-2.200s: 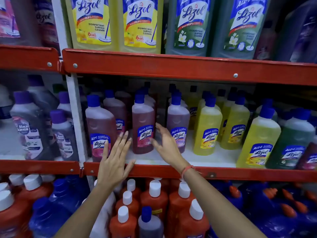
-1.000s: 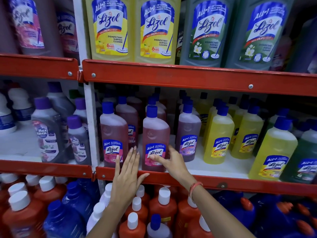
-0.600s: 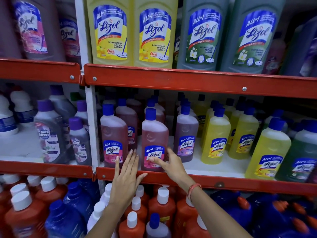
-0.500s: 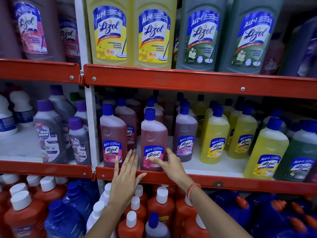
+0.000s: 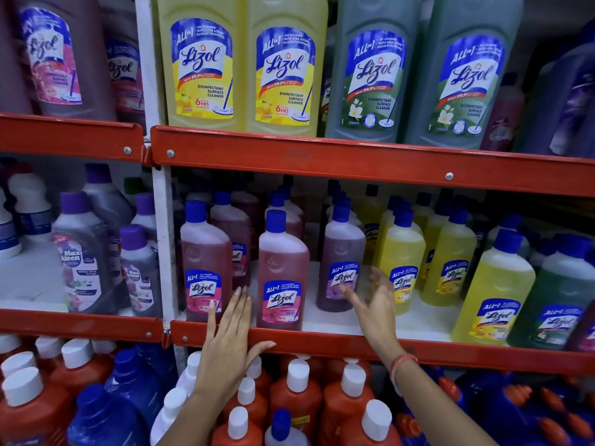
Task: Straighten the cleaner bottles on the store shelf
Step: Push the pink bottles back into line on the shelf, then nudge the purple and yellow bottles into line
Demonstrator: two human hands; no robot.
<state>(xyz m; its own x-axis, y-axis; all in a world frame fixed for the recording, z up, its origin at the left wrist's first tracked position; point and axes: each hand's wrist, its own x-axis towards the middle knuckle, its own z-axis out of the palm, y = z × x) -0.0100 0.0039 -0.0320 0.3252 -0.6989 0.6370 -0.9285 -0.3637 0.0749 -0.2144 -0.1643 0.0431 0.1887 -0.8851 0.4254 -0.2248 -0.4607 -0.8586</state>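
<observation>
**Both hands open at the middle shelf of cleaner bottles**

The middle red metal shelf (image 5: 322, 341) is seen holding rows of blue-capped plastic cleaner bottles. At its front edge a pink-liquid bottle with a blue and pink Lizol label (image 5: 281, 278) is stood upright, with a second pink bottle (image 5: 204, 262) to its left and a purple-liquid bottle (image 5: 343, 262) set further back on its right. Yellow-liquid bottles (image 5: 402, 262) are ranged beyond that.

The left hand (image 5: 230, 342) is laid flat and open over the shelf's red lip, fingertips (image 5: 241, 292) raised between the two pink bottles; nothing is gripped. The right hand (image 5: 375, 304), an orange band (image 5: 402, 362) at its wrist, is held open with fingers spread just beside the purple bottle's label; contact cannot be told, and nothing is grasped.
</observation>
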